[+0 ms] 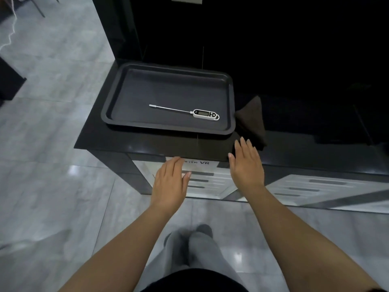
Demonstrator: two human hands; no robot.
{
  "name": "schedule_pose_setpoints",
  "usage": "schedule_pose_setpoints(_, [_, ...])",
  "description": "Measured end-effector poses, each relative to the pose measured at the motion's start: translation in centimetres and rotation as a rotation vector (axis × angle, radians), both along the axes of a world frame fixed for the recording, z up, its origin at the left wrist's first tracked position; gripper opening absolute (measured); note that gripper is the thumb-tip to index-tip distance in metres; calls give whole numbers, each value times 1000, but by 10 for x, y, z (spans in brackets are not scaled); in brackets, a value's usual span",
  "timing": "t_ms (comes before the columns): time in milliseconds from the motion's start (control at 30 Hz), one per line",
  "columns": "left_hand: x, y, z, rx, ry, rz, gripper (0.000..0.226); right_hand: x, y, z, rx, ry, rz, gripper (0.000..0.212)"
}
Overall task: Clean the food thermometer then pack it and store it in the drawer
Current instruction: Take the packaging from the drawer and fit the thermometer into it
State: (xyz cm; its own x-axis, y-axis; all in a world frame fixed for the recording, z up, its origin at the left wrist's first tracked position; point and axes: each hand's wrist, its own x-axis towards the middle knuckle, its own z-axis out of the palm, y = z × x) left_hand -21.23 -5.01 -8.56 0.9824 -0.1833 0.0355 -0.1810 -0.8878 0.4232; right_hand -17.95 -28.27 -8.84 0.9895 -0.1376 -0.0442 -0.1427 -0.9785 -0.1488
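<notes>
Start of task, nothing touched yet. Food thermometer point(190, 112) lies flat in dark baking tray point(231, 102), toward its near right part, white display head to the right, metal probe pointing left with a small cap on the tip. Tray sits on the black table point(130, 142), at its left end. Dark folded cloth point(251, 121) lies on the table just beside the tray's right edge.

Left hand point(170, 183) is spread flat, fingers extended, empty, hovering in front of the table edge over the drawer fronts point(207, 182). Right hand point(247, 165) is also flat and empty, fingertips near the cloth's near corner; contact not clear.

Step in hand: reach-in before cleaning. Judged next move: right hand takes the cloth, the other lifts the thermometer by its plastic head, then wipe along the probe. Probe is thin and lies flat on the tray, so pinching the head is easier than the stem. No case or sleeve for packing visible; drawers all look closed.
</notes>
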Motion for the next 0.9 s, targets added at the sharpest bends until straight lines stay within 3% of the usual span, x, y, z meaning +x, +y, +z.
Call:
schedule_pose_setpoints(200, [4, -20, -25, -364, 315, 307, 42, -5, 1, -18, -23, -66, -19, 62])
schedule_pose_setpoints(367, [36, -46, -50, -952, 844, 783, 61, -3, 3, -27, -51, -148, -55, 61])
schedule_pose_setpoints(467, [51, -59, -66, -1328, 932, 982, 65, 0, 3, -36, -64, -194, -66, 58])
schedule_pose_setpoints(567, [64, -68, -82, -1574, 918, 1101, 72, 0, 2, -42, -59, -247, -67, 56])
schedule_pose_setpoints(733, [86, -69, -108, -1640, 894, 1294, 73, 2, 3, -47, -50, -317, -84, 56])
schedule_pose_setpoints(900, [92, -77, -120, -1643, 901, 1328, 81, 4, 3, -52, -62, -375, -90, 56])
